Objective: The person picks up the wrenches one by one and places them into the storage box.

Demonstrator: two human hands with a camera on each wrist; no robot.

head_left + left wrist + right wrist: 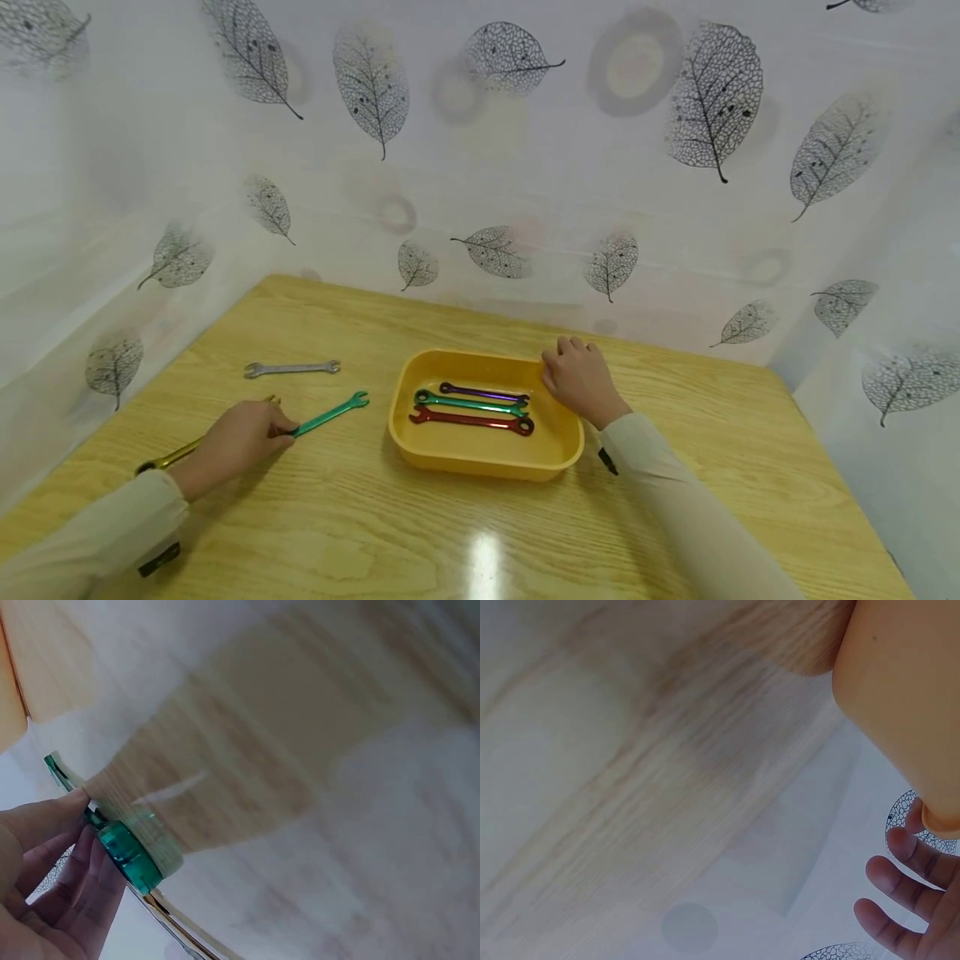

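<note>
My left hand [243, 437] pinches a green combination wrench [330, 414] between thumb and fingertips. Its open end points right, toward the bin; in the left wrist view its ring end [131, 856] shows just past the fingers. Close behind that hand lies a gold wrench [180, 452], partly hidden by it. My right hand [583, 379] grips the back right corner of a yellow bin [480, 468] at the rim, other fingers spread loosely outside. Inside the bin, a purple wrench [483, 392], another green wrench [472, 405] and a red wrench [472, 419] lie side by side.
A silver open-end wrench [292, 368] lies on the wooden table [360, 533] at the back left. White curtains [517, 175] with a leaf print hang behind the table and along both sides.
</note>
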